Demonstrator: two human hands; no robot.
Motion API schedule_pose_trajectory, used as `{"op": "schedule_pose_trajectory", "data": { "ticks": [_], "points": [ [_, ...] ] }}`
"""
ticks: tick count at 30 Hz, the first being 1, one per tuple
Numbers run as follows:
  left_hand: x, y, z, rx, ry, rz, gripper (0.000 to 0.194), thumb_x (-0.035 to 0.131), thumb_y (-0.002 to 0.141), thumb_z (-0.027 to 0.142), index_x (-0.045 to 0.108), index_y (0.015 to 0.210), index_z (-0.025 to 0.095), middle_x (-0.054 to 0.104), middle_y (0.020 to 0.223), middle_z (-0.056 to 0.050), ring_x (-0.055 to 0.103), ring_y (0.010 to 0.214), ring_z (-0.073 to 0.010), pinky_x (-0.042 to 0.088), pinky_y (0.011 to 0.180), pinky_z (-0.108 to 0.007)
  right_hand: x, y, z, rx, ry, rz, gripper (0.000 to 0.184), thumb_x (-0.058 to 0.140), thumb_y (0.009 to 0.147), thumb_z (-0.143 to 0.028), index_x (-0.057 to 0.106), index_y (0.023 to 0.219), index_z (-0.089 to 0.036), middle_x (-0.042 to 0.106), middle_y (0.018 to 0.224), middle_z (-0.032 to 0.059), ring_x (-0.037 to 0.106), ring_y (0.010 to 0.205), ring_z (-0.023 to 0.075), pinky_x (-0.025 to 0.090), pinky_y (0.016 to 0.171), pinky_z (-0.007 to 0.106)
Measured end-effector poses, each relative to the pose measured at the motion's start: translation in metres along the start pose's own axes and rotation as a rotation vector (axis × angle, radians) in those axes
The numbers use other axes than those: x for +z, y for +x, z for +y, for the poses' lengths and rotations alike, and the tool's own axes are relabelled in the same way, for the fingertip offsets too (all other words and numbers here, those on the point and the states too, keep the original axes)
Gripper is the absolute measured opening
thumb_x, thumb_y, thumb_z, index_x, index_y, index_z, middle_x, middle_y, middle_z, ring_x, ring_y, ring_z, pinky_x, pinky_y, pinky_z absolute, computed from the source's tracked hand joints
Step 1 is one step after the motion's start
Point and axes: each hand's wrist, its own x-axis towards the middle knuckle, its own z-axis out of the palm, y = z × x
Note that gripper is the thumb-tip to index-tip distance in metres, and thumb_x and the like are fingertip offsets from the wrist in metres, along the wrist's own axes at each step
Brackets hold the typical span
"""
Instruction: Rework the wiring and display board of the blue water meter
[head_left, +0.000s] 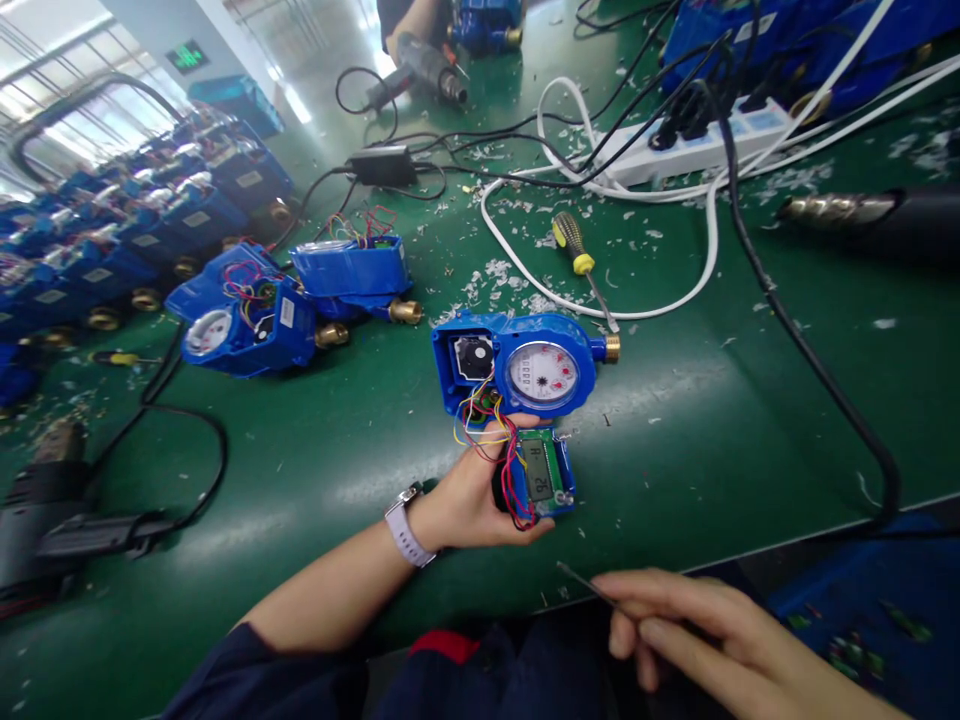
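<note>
My left hand (pixel 480 495) grips a small blue housing with a green circuit board and a grey LCD display (pixel 538 470). Red, yellow and white wires (pixel 499 440) run from it to a blue water meter (pixel 551 375), which lies just beyond on the bench, its square compartment uncovered and its round dial facing up. My right hand (pixel 675 625), near the bench's front edge, pinches a thin metal tool (pixel 581 578) whose slim tip points toward the display housing without touching it. The tool's handle end is hidden in the fingers, so its kind is unclear.
A yellow-black screwdriver (pixel 574 250) lies behind the meter. Two opened meters (pixel 251 320) (pixel 352 270) stand left, before rows of more. Heat guns (pixel 45 520) (pixel 862 210) lie at both sides. Cables cross to a power strip (pixel 697 140). Another person's arm (pixel 412 25) shows at the back.
</note>
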Motion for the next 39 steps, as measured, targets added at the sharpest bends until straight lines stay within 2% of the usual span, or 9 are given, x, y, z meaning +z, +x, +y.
{"op": "schedule_pose_trajectory", "data": {
  "ticks": [2, 5, 8, 17, 20, 24, 30, 34, 39],
  "points": [
    [0.000, 0.000, 0.000, 0.016, -0.010, -0.005, 0.082, 0.078, 0.067, 0.032, 0.034, 0.135, 0.020, 0.052, 0.126, -0.015, 0.057, 0.117, -0.0291, 0.047, 0.104, -0.047, -0.012, -0.002, -0.005, -0.187, -0.283, 0.146, 0.034, 0.048, 0.095, -0.026, 0.065, 0.124, -0.031, 0.072, 0.095, 0.0027, 0.066, 0.067, 0.0127, 0.058, 0.072, 0.026],
    [-0.001, 0.000, 0.000, 0.029, -0.028, -0.015, 0.083, 0.077, 0.067, 0.030, 0.032, 0.136, 0.021, 0.052, 0.124, -0.014, 0.057, 0.115, -0.0282, 0.049, 0.102, -0.044, -0.027, 0.001, -0.014, -0.412, -0.606, 0.253, 0.036, 0.049, 0.093, -0.018, 0.064, 0.124, -0.030, 0.072, 0.102, 0.0018, 0.070, 0.080, 0.0151, 0.059, 0.077, 0.024],
    [-0.004, 0.002, 0.001, 0.041, -0.005, -0.040, 0.084, 0.076, 0.067, 0.028, 0.031, 0.137, 0.021, 0.053, 0.122, -0.013, 0.059, 0.114, -0.0276, 0.051, 0.099, -0.042, -0.036, 0.008, -0.024, -0.523, -0.797, 0.242, 0.038, 0.046, 0.092, -0.014, 0.064, 0.124, -0.024, 0.070, 0.109, 0.0066, 0.071, 0.090, 0.0193, 0.061, 0.076, 0.026],
    [-0.007, 0.006, 0.005, 0.056, -0.010, -0.061, 0.083, 0.077, 0.067, 0.028, 0.032, 0.136, 0.023, 0.054, 0.123, -0.012, 0.060, 0.113, -0.0269, 0.052, 0.098, -0.042, -0.051, 0.028, -0.052, -0.679, -1.122, 0.101, 0.059, 0.036, 0.075, 0.002, 0.064, 0.124, -0.017, 0.071, 0.092, 0.0086, 0.069, 0.069, 0.0214, 0.056, 0.055, 0.029],
    [-0.006, 0.005, 0.004, 0.032, -0.004, -0.056, 0.084, 0.079, 0.065, 0.030, 0.033, 0.135, 0.022, 0.055, 0.121, -0.012, 0.059, 0.113, -0.0277, 0.051, 0.099, -0.043, -0.052, 0.027, -0.055, -0.589, -1.026, 0.047, 0.064, 0.039, 0.074, 0.000, 0.062, 0.128, -0.025, 0.072, 0.096, 0.0052, 0.067, 0.062, 0.0197, 0.052, 0.051, 0.028],
    [-0.005, 0.004, 0.001, 0.039, -0.004, -0.040, 0.085, 0.080, 0.064, 0.031, 0.035, 0.135, 0.022, 0.058, 0.118, -0.011, 0.061, 0.110, -0.0268, 0.051, 0.097, -0.041, -0.056, 0.028, -0.057, -0.257, -0.700, -0.135, 0.049, 0.045, 0.089, -0.015, 0.059, 0.131, -0.036, 0.070, 0.082, -0.0004, 0.065, 0.059, 0.0150, 0.051, 0.054, 0.023],
    [-0.007, 0.005, 0.000, 0.072, 0.024, -0.039, 0.084, 0.081, 0.065, 0.034, 0.037, 0.135, 0.022, 0.057, 0.121, -0.012, 0.060, 0.113, -0.0275, 0.051, 0.099, -0.043, -0.064, 0.048, -0.070, 0.288, -0.100, -0.443, 0.037, 0.039, 0.097, -0.032, 0.057, 0.129, -0.028, 0.060, 0.074, 0.0001, 0.062, 0.048, 0.0111, 0.046, 0.045, 0.017],
    [-0.008, 0.004, 0.001, 0.047, 0.017, -0.043, 0.081, 0.080, 0.066, 0.036, 0.038, 0.134, 0.021, 0.057, 0.123, -0.013, 0.060, 0.114, -0.0272, 0.051, 0.100, -0.043, -0.065, 0.055, -0.075, 0.374, 0.073, -0.489, 0.035, 0.047, 0.094, -0.035, 0.057, 0.126, -0.026, 0.056, 0.071, -0.0015, 0.060, 0.046, 0.0090, 0.044, 0.044, 0.013],
    [-0.008, 0.004, -0.001, 0.043, -0.002, -0.049, 0.083, 0.081, 0.065, 0.037, 0.038, 0.134, 0.021, 0.057, 0.123, -0.013, 0.060, 0.114, -0.0273, 0.051, 0.101, -0.044, -0.067, 0.054, -0.075, 0.376, 0.032, -0.454, 0.034, 0.047, 0.093, -0.033, 0.058, 0.125, -0.027, 0.056, 0.070, -0.0016, 0.059, 0.045, 0.0083, 0.044, 0.044, 0.012]
  ]
}}
